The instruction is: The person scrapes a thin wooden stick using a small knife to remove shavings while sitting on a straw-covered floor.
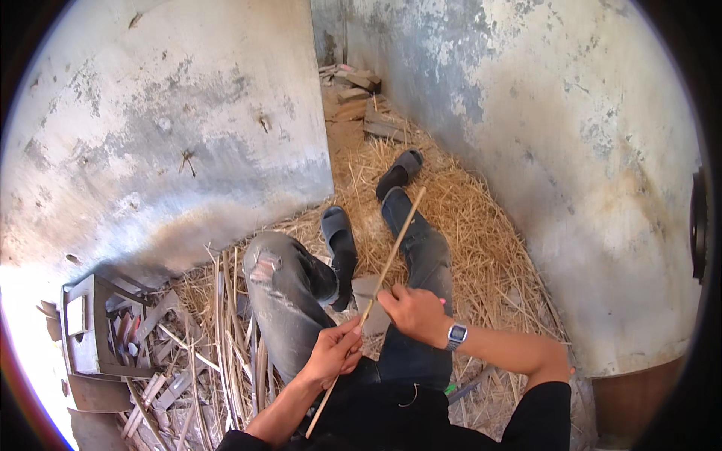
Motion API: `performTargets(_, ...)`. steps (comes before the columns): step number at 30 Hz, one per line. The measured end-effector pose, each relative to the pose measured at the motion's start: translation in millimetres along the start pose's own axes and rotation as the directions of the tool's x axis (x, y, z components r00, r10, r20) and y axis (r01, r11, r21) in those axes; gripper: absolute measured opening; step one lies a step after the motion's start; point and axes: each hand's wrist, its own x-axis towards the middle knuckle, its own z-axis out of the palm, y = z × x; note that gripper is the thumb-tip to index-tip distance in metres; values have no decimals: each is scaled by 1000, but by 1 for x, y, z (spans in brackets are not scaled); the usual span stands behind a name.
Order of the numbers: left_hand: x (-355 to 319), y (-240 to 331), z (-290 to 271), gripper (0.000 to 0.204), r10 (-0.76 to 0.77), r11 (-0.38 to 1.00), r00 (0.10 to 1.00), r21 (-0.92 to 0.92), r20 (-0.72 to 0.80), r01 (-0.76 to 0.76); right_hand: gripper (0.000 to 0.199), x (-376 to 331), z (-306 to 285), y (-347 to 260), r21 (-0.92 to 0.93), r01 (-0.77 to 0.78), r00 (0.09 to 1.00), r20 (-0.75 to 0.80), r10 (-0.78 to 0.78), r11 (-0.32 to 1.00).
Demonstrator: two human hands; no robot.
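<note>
I sit on straw with my legs stretched out in grey torn jeans. A long thin bamboo strip [397,239] runs from my lap up toward my right foot. My left hand [335,350] is closed around its lower part. My right hand [412,310], with a wristwatch, grips the strip a little higher and seems to press a flat blade [368,299] against it; the blade is partly hidden by the hand.
Straw [474,225] covers the ground between two stained plaster walls. Loose bamboo strips [226,338] lie at my left. A metal crate [86,331] with scraps stands at far left. Bricks and wood pieces [357,94] are piled in the far gap. I wear dark sandals [338,229].
</note>
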Motion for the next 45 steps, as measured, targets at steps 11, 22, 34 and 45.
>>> performTargets(11, -8, 19, -3, 42, -102, 994, 994, -21, 25, 103, 7, 34, -18, 84, -221, -130, 987, -123, 105, 966)
performTargets(22, -18, 19, 0, 39, -157, 981, 987, -115, 23, 158, 8, 21, 3, 123, -235, -303, 952, -127, 280, 924)
performTargets(34, -53, 23, -8, 47, -92, 989, 996, 113, -13, 93, 21, 31, -40, 223, -125, -637, 766, -212, 607, 760)
performTargets(45, -16, 35, 29, 52, 253, 907, 965, 330, 65, -260, 34, 61, -77, 31, 839, -205, 918, -12, 395, 504)
